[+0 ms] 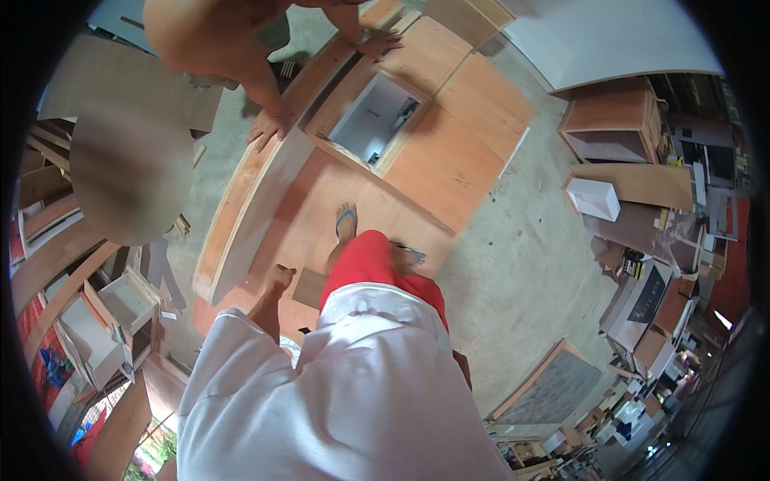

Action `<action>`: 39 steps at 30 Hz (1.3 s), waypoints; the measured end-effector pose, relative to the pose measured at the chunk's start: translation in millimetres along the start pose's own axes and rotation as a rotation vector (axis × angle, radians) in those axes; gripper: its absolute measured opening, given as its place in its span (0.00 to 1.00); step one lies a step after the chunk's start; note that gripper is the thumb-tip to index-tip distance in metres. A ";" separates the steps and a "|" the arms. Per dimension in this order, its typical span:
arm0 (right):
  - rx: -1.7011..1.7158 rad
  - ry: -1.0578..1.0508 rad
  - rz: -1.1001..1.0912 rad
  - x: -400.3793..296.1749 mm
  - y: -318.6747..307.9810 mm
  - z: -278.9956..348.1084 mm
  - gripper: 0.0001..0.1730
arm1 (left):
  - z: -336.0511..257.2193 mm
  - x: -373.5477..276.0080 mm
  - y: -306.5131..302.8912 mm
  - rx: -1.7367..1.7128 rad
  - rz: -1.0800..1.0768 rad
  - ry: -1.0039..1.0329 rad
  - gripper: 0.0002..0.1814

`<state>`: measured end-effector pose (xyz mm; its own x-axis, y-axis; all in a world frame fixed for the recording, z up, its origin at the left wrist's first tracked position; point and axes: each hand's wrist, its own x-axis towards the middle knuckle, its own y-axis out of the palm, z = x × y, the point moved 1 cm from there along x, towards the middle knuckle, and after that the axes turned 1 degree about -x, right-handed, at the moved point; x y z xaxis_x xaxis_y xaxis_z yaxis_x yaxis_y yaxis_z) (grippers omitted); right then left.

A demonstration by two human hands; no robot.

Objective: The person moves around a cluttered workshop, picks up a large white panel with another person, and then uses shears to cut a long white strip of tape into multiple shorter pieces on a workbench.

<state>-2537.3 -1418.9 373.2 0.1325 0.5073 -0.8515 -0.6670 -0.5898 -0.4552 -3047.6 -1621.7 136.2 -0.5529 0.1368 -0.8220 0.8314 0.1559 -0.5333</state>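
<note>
My left hand (281, 276) hangs low on my left, its fingers partly hidden, near a small wooden board (310, 288). Whether it holds anything cannot be made out. On my right side only a dark sliver of my right arm or hand (462, 368) shows past the white shirt. Under my sandalled feet lies a plywood panel (307, 198). It adjoins a curved wooden unit with a pale inner side (264, 210) and a plywood top (451, 162). A framed rectangular opening (376, 120) in that top exposes a white interior with metal fittings.
Across the unit a co-worker leans in, one hand (267, 128) on the curved rim and the other (380, 45) near the opening. A round panel (132, 174) and drawers (123, 294) stand left. Cabinets (610, 120) and boxes (637, 306) line the right.
</note>
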 end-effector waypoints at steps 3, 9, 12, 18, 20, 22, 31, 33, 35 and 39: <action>0.004 -0.106 -0.037 22.9 3.3 -35.6 0.20 | -22.7 15.0 2.6 0.037 0.157 0.093 0.25; 0.138 0.136 -0.146 -23.8 -10.4 34.7 0.21 | -120.7 37.7 33.0 -0.488 0.140 0.282 0.13; 0.220 0.159 -0.212 -34.2 -10.0 34.6 0.23 | -171.2 40.6 35.3 -0.488 0.248 0.286 0.27; 0.284 0.046 -0.144 -10.4 -1.3 10.6 0.21 | -185.9 76.3 62.3 -0.632 0.216 0.169 0.17; 0.273 0.011 -0.101 0.9 -5.9 -4.7 0.19 | -177.9 91.1 69.0 -0.628 0.152 0.166 0.19; 0.291 0.024 -0.086 4.3 -4.9 -9.9 0.17 | -186.1 87.9 68.3 -0.638 0.151 0.129 0.22; 0.449 0.021 -0.029 39.0 -53.6 61.4 0.11 | -265.2 48.5 53.3 -0.682 0.109 0.158 0.14; 0.372 -0.115 -0.029 74.0 -85.7 99.0 0.08 | -299.9 37.4 54.9 -0.662 0.069 0.245 0.15; 0.225 -0.227 -0.039 124.2 -117.3 151.4 0.08 | -330.1 25.2 60.5 -0.725 0.029 0.315 0.15; 0.069 -0.360 -0.047 262.6 -154.1 249.3 0.18 | -429.5 -5.8 77.9 -0.668 -0.054 0.441 0.15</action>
<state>-2582.5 -1038.1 284.7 -0.0935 0.7287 -0.6784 -0.7159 -0.5228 -0.4629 -3003.3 -1190.1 185.3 -0.6784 0.4642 -0.5694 0.6711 0.7070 -0.2232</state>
